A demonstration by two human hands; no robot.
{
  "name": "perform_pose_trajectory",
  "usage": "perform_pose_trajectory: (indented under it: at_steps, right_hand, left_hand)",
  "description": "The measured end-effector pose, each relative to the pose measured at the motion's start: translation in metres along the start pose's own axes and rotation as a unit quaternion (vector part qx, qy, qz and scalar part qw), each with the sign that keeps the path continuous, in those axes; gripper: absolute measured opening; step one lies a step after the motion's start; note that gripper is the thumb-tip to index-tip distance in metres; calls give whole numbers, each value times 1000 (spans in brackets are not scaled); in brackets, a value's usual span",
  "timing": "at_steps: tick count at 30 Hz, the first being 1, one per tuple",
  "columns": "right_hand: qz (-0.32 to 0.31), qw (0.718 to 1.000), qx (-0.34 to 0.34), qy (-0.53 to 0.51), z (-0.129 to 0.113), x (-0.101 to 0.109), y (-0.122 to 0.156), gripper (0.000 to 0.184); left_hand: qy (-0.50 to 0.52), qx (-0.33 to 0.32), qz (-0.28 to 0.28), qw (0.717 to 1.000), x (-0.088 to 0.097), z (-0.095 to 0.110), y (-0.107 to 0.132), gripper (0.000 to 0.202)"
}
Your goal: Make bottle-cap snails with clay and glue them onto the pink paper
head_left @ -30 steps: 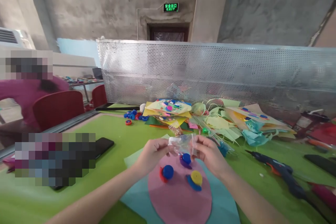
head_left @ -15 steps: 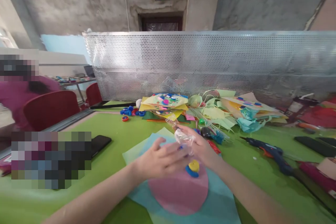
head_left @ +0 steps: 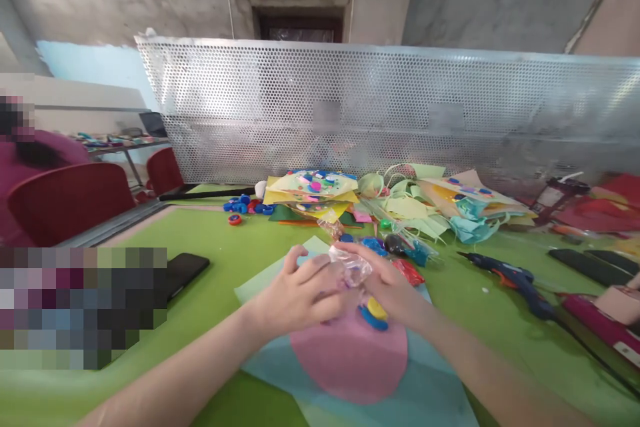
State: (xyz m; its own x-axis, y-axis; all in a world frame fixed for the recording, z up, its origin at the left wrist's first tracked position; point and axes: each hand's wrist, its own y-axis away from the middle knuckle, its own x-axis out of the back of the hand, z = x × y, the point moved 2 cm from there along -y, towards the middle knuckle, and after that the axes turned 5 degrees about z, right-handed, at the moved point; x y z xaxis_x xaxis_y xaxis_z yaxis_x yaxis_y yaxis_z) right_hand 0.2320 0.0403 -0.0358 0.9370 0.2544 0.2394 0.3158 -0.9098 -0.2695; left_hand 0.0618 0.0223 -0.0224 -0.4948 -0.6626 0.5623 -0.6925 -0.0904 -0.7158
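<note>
Now | right hand – gripping one clear bag | left hand – grip unclear | one pink disc below

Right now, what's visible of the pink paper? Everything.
The pink paper is a matte, thin-looking sheet with a rounded lower edge, lying flat on a light-blue sheet. A yellow piece and a curved blue piece sit on it beside the right hand. Both hands, including the left, hide its upper part; hand contact is unclear.
</note>
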Motion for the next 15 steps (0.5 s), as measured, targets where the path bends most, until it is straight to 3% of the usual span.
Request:
perform_pose_trajectory:
  at_steps: [1,4,9,12,15]
  right_hand:
    - [0,1000,0,-9,0,-2,1,38]
    - [-5,999,0,-48,2,-12,9,42]
    - [-33,989,-64,-130,0,-26,24,57]
    - [-80,975,-112,-177,-5,-23,24,68]
    - [-120,974,-86,-170,-4,-16,18,71]
  left_hand:
    - [9,26,10,1000,-1,1,1,18]
    - [47,50,40,997,-4,12,1,45]
    - [45,9,68,997,2,30,-6,29]
    - [41,-19,54,997,9,24,-4,33]
    - [-6,-9,19,1000,7,4,5,33]
